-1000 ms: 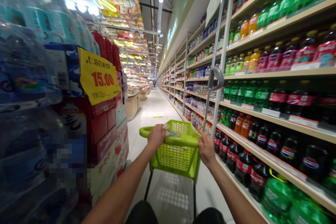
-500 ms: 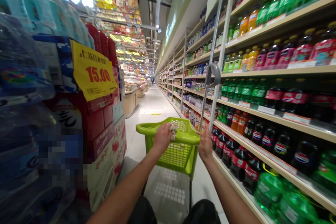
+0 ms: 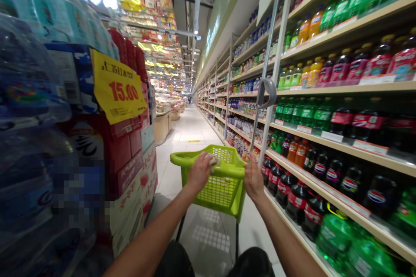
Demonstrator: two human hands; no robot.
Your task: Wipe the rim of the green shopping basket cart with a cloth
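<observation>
A lime-green shopping cart basket (image 3: pixel 216 194) stands in front of me, with lattice walls and a thick smooth rim. On the near rim, left of its middle, my left hand (image 3: pixel 199 172) presses a crumpled pale cloth (image 3: pixel 213 161). Its fingers are closed over the cloth, which partly hides in the grip. My right hand (image 3: pixel 254 179) rests against the basket's right corner, fingers stretched upward and apart, holding nothing I can see. Just behind its fingertips comes the lower end of a metal pole (image 3: pixel 264 62) with a grey ring (image 3: pixel 267 93).
Shelves of bottled drinks (image 3: pixel 328 173) line the right side closely. At the left, stacked drink cartons (image 3: pixel 130 156) and wrapped bottles (image 3: pixel 29 95) carry a yellow price sign (image 3: pixel 118 88). A tiled aisle (image 3: pixel 191 125) runs ahead past display stands (image 3: pixel 161 123).
My left hand and the cloth have slid slightly left along the rim. My right hand has shifted a little left against the corner. The view has drifted slightly.
</observation>
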